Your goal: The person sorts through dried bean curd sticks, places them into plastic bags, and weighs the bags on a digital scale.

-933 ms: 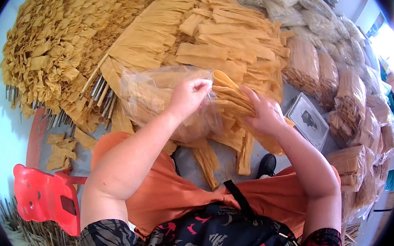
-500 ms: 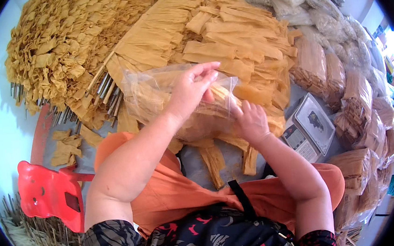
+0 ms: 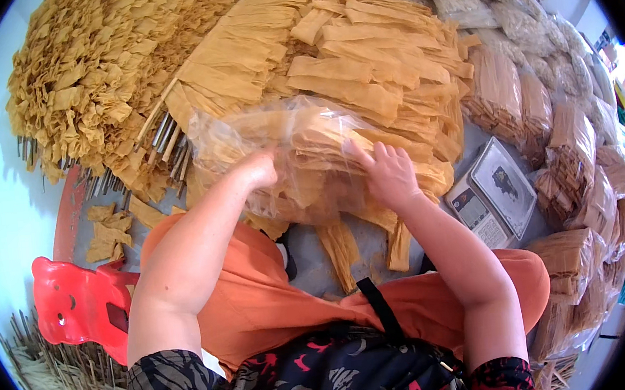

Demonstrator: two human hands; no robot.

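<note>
A clear plastic bag [image 3: 222,140] lies across the front of the heap, over my lap. Inside it is a bundle of yellow dried sheets [image 3: 322,138] that look like tofu skin. My left hand [image 3: 260,170] is at the bag's left part, with its fingers hidden by the plastic and the bundle. At the right end, my right hand [image 3: 391,177] grips the bag and the bundle's edge, its thumb toward the sheets and its fingers bent.
A large heap of loose yellow sheets [image 3: 383,62] spreads ahead. Ruffled sheets on sticks [image 3: 108,64] stand far left. Filled bags [image 3: 497,93] line the right, by a flat scale [image 3: 503,182]. A red bear-shaped chair back [image 3: 69,302] is at left.
My left hand has moved down and left, from above the bundle's right end to the bag's left part. The right hand stays near the right end, and the bundle now lies flatter.
</note>
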